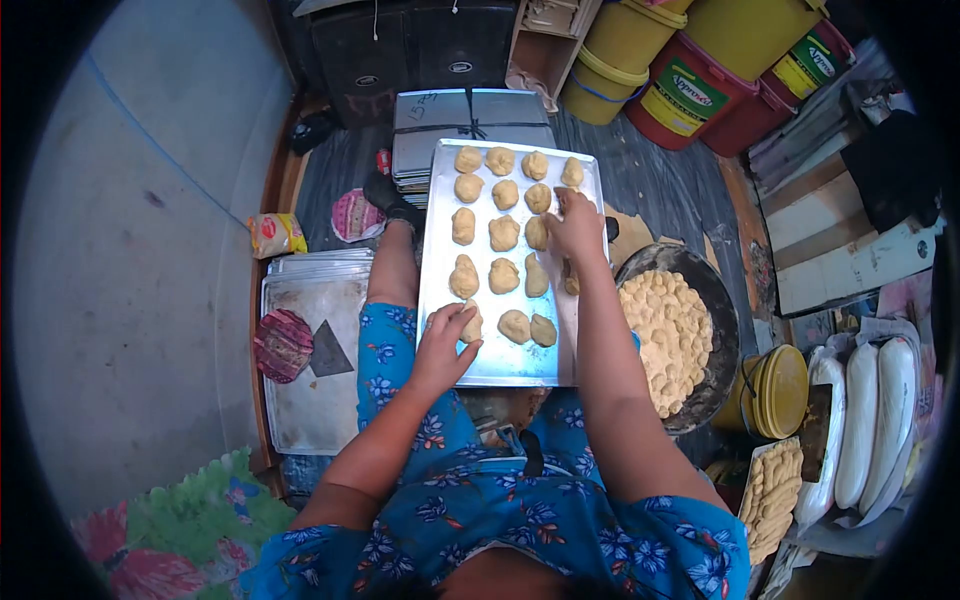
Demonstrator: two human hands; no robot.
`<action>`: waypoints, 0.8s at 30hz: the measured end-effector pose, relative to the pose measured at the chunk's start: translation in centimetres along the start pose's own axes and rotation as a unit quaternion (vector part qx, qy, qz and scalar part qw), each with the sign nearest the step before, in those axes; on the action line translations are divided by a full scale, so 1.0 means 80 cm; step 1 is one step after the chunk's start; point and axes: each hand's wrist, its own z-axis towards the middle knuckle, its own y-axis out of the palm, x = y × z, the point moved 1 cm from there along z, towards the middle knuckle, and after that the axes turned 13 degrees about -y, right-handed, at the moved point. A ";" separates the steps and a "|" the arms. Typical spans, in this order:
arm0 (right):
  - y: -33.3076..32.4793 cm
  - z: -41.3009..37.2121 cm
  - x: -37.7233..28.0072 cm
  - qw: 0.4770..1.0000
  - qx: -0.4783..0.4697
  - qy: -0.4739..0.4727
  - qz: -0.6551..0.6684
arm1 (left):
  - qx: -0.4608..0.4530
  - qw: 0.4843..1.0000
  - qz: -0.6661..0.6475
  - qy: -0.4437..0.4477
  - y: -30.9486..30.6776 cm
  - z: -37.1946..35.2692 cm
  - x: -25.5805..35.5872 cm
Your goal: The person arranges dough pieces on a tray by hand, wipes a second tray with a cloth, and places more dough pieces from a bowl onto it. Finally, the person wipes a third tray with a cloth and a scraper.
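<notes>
You are filling the tray [500, 365] with dough pieces [504, 232], most rows done, your left hand [440, 345] gripping a dough piece [471, 324] at the bare near end, your right hand [577, 228] curling over the right column, its grip hidden, the bowl [712, 295] beside it heaped.

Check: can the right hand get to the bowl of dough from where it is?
Probably yes. The right hand is on the tray, and the bowl lies open just beside that forearm, nothing over it.
</notes>
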 end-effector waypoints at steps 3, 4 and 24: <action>0.010 0.031 -0.004 0.996 -0.065 0.019 -0.051 | 0.001 1.000 -0.005 0.000 0.000 0.001 -0.001; 0.013 0.039 -0.008 0.994 -0.082 0.021 -0.068 | 0.004 1.000 -0.006 0.002 0.000 0.000 -0.001; 0.016 0.040 0.061 0.996 0.010 0.066 0.054 | 0.014 1.000 -0.013 0.018 -0.001 0.003 -0.002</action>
